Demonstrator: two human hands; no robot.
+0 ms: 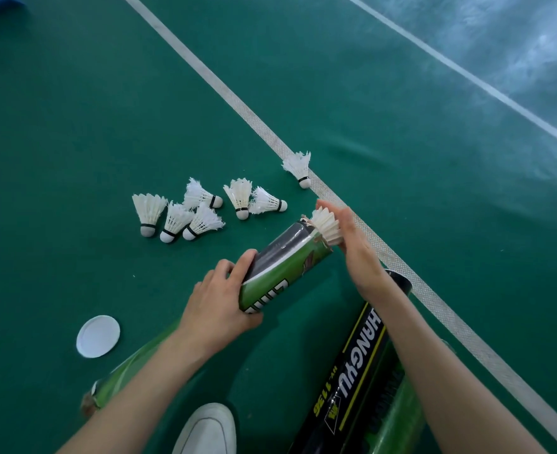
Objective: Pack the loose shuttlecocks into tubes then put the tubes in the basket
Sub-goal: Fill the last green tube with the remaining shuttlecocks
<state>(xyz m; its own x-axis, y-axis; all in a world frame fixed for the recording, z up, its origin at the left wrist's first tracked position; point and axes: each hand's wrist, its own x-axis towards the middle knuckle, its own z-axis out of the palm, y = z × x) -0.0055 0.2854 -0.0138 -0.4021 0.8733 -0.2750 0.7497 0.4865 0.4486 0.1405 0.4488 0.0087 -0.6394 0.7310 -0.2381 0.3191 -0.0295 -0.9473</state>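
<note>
Starting nearest you, your white shoe (206, 427) shows at the bottom edge on the green court floor (74, 126). Just right of it a black tube (359, 371) with yellow HANGYU lettering lies under your right forearm, and a green tube (398, 417) lies against its right side. A second green tube (130, 365) lies under your left forearm at lower left, its near end frayed, and a round white lid (97, 336) rests flat on the floor near it. Your left hand (218, 306) is wrapped round the lower part of the green-and-black tube (283, 267), fingers over the top and thumb underneath. It holds the tube tilted, with the open mouth aimed away from you and to the right. At that mouth sits a white feather shuttlecock (326, 226), only its skirt showing past the torn rim. Your right hand (352, 244) has its fingers straight and laid flat against those feathers, none curled round them. Beyond the tube, six loose shuttlecocks (202, 221) lie clustered on the floor to the left, some touching. A seventh shuttlecock (298, 168) lies apart from them at the edge of the white court line (238, 103), which runs diagonally. A thinner white line (467, 73) crosses the far right corner.
</note>
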